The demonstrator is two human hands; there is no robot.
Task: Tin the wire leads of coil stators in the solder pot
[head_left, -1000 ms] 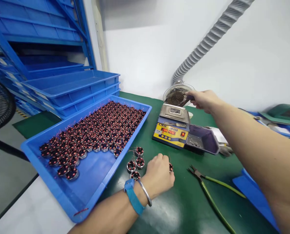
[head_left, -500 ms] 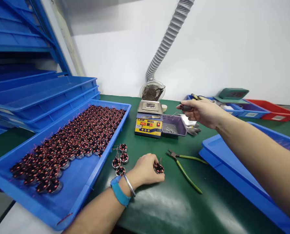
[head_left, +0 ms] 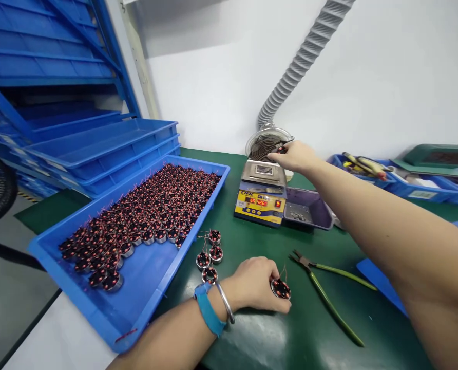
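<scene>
Right hand (head_left: 296, 155) back by round hood (head_left: 264, 145) from above purple tray (head_left: 323, 215). Left hand's (head_left: 255, 285) coil (head_left: 281, 289), mostly hidden 1 s ago, now exposed.

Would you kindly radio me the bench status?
Left hand gripping a coil part. Right hand holding a second coil part, near yellow-fronted machine. Pliers lying open, right of left hand.

Left-wrist strap (head_left: 211, 312): bright blue, broad and flat, with a squarish blue clasp (head_left: 202, 290)
Bangle (head_left: 226, 303): smooth silver metal, slim, rounded, handward of the strap
Left hand (head_left: 254, 285): bare
Right hand (head_left: 296, 155): bare
Right forearm (head_left: 358, 203): bare
</scene>
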